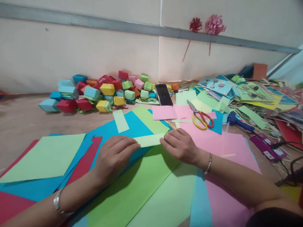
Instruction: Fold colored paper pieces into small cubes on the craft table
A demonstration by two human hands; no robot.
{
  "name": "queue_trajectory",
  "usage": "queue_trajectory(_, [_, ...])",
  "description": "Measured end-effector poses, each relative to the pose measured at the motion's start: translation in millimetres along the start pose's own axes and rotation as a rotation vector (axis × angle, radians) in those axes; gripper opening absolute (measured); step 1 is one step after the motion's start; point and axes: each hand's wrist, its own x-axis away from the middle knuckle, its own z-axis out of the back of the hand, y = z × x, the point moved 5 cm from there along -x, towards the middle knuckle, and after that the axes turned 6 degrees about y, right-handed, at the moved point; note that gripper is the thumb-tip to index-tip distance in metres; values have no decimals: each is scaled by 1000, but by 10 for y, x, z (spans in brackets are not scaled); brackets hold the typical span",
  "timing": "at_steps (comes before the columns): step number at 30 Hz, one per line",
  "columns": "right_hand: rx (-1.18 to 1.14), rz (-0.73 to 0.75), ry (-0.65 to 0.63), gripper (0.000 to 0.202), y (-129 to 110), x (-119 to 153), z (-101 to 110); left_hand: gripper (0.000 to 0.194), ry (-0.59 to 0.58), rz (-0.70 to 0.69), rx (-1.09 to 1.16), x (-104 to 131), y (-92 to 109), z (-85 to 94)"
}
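Observation:
A pale green paper strip is stretched level between my two hands, above blue and green sheets. My left hand pinches its left end, fingers closed. At the other end, my right hand holds the strip between thumb and curled fingers. Another pale green strip lies on the blue paper just beyond my left hand. Scissors with red and yellow handles rest on pink paper past my right hand.
Folded coloured paper pieces are heaped by the wall, beside a phone. A blue glue gun and a purple power strip with cables lie right, near piled cards and sticks. Large sheets spread at left.

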Motion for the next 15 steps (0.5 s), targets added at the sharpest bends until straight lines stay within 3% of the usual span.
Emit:
queue_trajectory(5, [4,56,-148,30,-86,-1,-65,27,-273,-13,-47,79,83,-156])
queue_trajectory(9, [-75,42,-353,31,-130,42,-124,18,-411,61,-50,154,124,-231])
queue_trajectory(15, [-135,-42,-565,28,-99,106,-241,23,-605,97,-37,232,130,-311])
